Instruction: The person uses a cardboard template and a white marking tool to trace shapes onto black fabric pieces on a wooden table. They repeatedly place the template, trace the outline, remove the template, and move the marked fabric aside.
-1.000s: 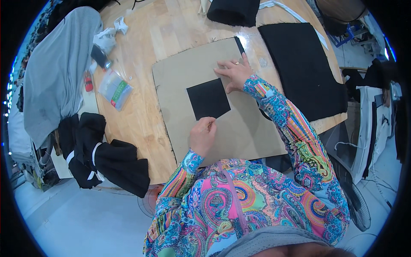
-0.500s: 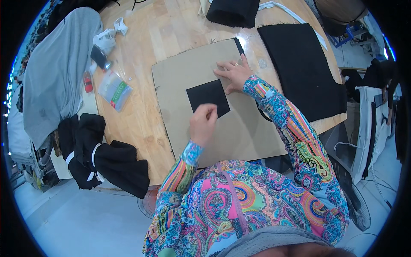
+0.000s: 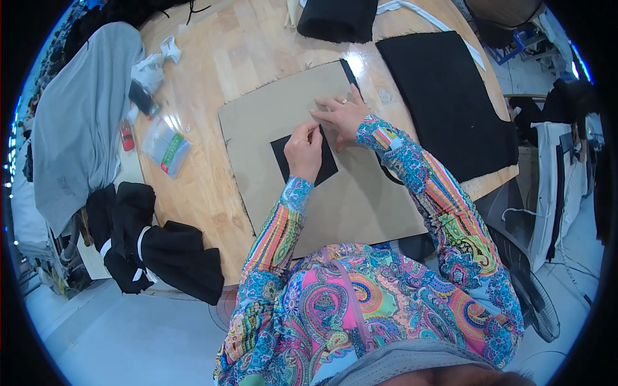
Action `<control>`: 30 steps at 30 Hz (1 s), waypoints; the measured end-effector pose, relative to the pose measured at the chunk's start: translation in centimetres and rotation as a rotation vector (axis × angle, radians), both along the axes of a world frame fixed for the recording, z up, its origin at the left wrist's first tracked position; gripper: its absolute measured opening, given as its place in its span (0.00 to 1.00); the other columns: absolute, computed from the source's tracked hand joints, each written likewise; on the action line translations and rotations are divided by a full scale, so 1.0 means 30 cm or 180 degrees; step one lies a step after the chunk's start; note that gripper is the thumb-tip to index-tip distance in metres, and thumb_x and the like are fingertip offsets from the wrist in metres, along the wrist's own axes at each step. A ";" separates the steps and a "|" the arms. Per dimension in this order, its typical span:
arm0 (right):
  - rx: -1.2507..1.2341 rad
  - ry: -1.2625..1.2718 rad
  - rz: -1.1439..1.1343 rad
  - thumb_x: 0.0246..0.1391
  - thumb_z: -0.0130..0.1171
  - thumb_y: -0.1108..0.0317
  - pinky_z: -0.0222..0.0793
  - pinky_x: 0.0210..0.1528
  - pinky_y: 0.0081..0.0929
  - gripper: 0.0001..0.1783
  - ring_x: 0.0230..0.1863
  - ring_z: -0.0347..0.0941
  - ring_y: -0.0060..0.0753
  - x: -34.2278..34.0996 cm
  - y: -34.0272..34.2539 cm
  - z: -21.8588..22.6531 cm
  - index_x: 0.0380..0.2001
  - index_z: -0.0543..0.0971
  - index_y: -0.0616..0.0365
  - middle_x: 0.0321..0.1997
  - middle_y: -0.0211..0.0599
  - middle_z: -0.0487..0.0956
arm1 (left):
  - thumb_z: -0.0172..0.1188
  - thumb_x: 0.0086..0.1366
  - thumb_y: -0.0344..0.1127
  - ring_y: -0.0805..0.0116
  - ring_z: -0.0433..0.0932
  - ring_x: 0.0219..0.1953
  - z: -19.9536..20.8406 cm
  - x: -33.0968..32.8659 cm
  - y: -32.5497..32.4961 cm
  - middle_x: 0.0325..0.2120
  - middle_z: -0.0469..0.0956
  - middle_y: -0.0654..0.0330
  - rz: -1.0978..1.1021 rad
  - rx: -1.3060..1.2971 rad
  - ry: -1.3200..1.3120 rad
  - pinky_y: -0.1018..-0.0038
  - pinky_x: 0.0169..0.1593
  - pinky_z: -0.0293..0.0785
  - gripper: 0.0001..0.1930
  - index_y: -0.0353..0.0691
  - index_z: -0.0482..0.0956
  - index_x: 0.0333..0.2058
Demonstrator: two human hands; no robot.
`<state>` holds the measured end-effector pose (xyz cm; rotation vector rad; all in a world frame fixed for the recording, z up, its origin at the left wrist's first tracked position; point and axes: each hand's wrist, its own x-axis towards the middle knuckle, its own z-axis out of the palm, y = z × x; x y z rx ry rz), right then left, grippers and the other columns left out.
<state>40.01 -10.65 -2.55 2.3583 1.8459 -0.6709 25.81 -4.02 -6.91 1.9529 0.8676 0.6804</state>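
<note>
A beige fabric panel (image 3: 257,116) with frayed edges lies flat on the wooden table before me. Near its middle sits a black square piece (image 3: 327,162), partly covered by my left hand (image 3: 303,153). That hand's fingers are pinched together over the upper edge of the square; whatever is between them is too small to make out. My right hand (image 3: 344,118), with a ring on one finger, rests on the panel just beyond the square's upper right corner. Its fingers are spread, and nothing is in it.
A large black fabric piece (image 3: 444,103) lies at the right, and a folded black bundle (image 3: 338,19) at the far side. On the left are a clear plastic packet (image 3: 166,148), a red object (image 3: 127,135), grey cloth (image 3: 84,122) and tied black bundles (image 3: 180,254). A fan (image 3: 531,302) stands lower right.
My left hand has moved up the black square, from its lower edge to its upper part. The right hand keeps its place on the panel. The whole view has shifted slightly.
</note>
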 end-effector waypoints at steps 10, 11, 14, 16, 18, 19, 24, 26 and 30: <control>-0.0061 -0.0034 0.0004 0.19 0.78 0.54 0.27 0.67 0.66 0.58 0.67 0.53 0.39 -0.009 0.009 0.019 0.62 0.62 0.37 0.68 0.29 0.56 | 0.59 0.58 0.30 0.65 0.79 0.25 -0.008 -0.001 0.003 0.26 0.79 0.54 -0.0129 0.0529 -0.0093 0.73 0.30 0.73 0.06 0.36 0.79 0.33; -0.0079 -0.0035 0.0008 0.19 0.78 0.54 0.27 0.67 0.66 0.58 0.67 0.53 0.39 -0.009 0.011 0.020 0.62 0.62 0.37 0.68 0.28 0.56 | 0.59 0.57 0.29 0.64 0.79 0.25 -0.006 -0.005 0.001 0.27 0.79 0.54 -0.0192 0.0604 -0.0112 0.72 0.31 0.73 0.05 0.36 0.79 0.33; -0.0090 -0.0044 0.0020 0.19 0.78 0.54 0.28 0.67 0.66 0.59 0.67 0.53 0.39 -0.008 0.013 0.018 0.62 0.62 0.37 0.68 0.27 0.57 | 0.59 0.56 0.27 0.60 0.79 0.27 0.016 -0.035 -0.020 0.28 0.79 0.54 -0.0408 0.0801 -0.0126 0.71 0.32 0.74 0.04 0.36 0.78 0.32; -0.0038 -0.0060 0.0032 0.19 0.78 0.54 0.28 0.67 0.66 0.59 0.67 0.53 0.39 -0.006 0.009 0.010 0.62 0.62 0.37 0.68 0.27 0.57 | 0.59 0.54 0.26 0.58 0.78 0.29 0.035 -0.066 -0.044 0.28 0.78 0.54 -0.0587 0.0905 -0.0077 0.69 0.33 0.74 0.03 0.36 0.78 0.30; 0.0018 -0.0053 0.0007 0.19 0.78 0.54 0.28 0.67 0.66 0.59 0.67 0.53 0.40 -0.007 0.005 0.004 0.62 0.62 0.37 0.68 0.27 0.57 | 0.59 0.53 0.25 0.57 0.77 0.30 0.053 -0.102 -0.073 0.27 0.78 0.55 -0.0782 0.0840 0.0016 0.68 0.34 0.74 0.03 0.36 0.77 0.28; 0.0046 -0.0050 0.0000 0.19 0.78 0.54 0.28 0.67 0.67 0.59 0.67 0.53 0.40 -0.007 0.004 0.002 0.62 0.62 0.37 0.68 0.27 0.57 | 0.59 0.53 0.25 0.56 0.77 0.30 0.059 -0.121 -0.088 0.27 0.77 0.55 -0.0873 0.0808 0.0063 0.68 0.34 0.74 0.03 0.36 0.76 0.28; 0.0128 -0.0012 0.0020 0.19 0.78 0.55 0.28 0.66 0.68 0.59 0.67 0.53 0.42 -0.002 -0.005 -0.001 0.62 0.62 0.37 0.68 0.27 0.56 | 0.59 0.51 0.24 0.57 0.76 0.29 0.084 -0.190 -0.148 0.26 0.77 0.56 -0.1222 0.0693 0.0188 0.65 0.34 0.73 0.04 0.37 0.76 0.28; 0.0136 0.0011 0.0031 0.19 0.78 0.55 0.28 0.66 0.68 0.58 0.67 0.53 0.42 -0.004 -0.001 -0.002 0.62 0.62 0.37 0.68 0.27 0.56 | 0.59 0.52 0.24 0.57 0.76 0.29 0.091 -0.201 -0.155 0.27 0.77 0.55 -0.1277 0.0661 0.0210 0.66 0.34 0.73 0.04 0.37 0.77 0.28; 0.0134 0.0017 0.0043 0.19 0.78 0.56 0.28 0.66 0.68 0.58 0.67 0.54 0.42 -0.009 0.001 -0.005 0.62 0.62 0.37 0.68 0.27 0.56 | 0.59 0.55 0.26 0.58 0.77 0.31 0.100 -0.214 -0.142 0.29 0.78 0.55 -0.1329 0.0520 0.0060 0.68 0.35 0.74 0.05 0.38 0.78 0.32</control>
